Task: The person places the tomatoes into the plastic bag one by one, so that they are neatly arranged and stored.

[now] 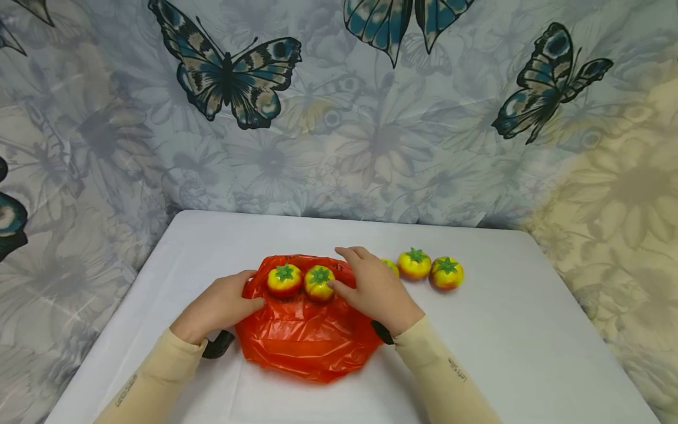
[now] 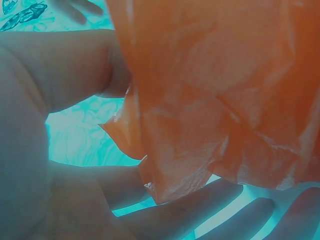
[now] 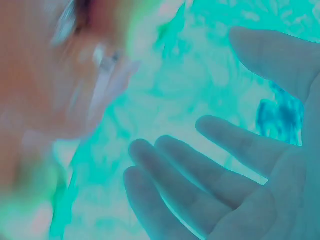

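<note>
A crumpled red plastic bag (image 1: 312, 341) lies on the table between both hands. Two yellow-and-red tomatoes with green star-shaped tops rest against its red film near the far edge: a left tomato (image 1: 285, 281) and a right tomato (image 1: 319, 284). At the bag's left side is my left hand (image 1: 222, 303), its thumb and fairly straight, spread fingers touching the film; the thumb tip is hidden by the bag (image 2: 215, 90) in the left wrist view. Over the bag's right side reaches my right hand (image 1: 378, 288), fingers spread, thumb tip right at the right tomato. The right wrist view shows its palm bare.
Right of my right hand are more tomatoes: one partly hidden tomato (image 1: 391, 267), a middle tomato (image 1: 415, 264) and an outer tomato (image 1: 446, 274). They stand on the white tabletop (image 1: 503, 330). Butterfly-patterned cloth (image 1: 339, 165) hangs behind the table and at its sides.
</note>
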The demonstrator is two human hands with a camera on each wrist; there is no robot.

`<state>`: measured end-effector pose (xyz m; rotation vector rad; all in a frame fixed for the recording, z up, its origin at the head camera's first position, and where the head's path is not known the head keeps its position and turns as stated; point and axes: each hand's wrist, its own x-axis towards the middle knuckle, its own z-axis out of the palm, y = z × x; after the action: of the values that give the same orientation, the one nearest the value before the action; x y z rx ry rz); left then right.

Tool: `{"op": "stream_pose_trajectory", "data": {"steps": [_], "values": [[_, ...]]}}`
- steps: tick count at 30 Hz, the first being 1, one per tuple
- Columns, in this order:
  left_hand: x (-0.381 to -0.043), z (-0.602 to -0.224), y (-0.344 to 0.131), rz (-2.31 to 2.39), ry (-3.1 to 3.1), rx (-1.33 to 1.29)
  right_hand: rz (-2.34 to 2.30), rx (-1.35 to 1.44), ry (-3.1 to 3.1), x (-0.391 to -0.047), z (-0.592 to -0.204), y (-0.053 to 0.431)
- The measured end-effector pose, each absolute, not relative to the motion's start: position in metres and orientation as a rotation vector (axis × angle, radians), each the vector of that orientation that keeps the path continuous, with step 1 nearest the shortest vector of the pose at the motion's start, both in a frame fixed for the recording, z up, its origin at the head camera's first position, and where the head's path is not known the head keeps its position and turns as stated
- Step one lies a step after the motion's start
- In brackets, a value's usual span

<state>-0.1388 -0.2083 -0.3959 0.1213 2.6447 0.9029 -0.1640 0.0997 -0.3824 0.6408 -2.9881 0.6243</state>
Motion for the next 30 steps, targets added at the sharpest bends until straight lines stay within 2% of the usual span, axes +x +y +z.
{"op": "stream_pose_trajectory", "data": {"steps": [16,30], "values": [[-0.138,-0.397,-0.215,0.835,2.647,0.118,0.612,0.266,-2.991,-0.175,-0.382,0.237],[-0.141,-0.399,-0.205,0.816,2.656,0.135,0.592,0.086,-3.109,-0.188,-0.405,0.286]]}}
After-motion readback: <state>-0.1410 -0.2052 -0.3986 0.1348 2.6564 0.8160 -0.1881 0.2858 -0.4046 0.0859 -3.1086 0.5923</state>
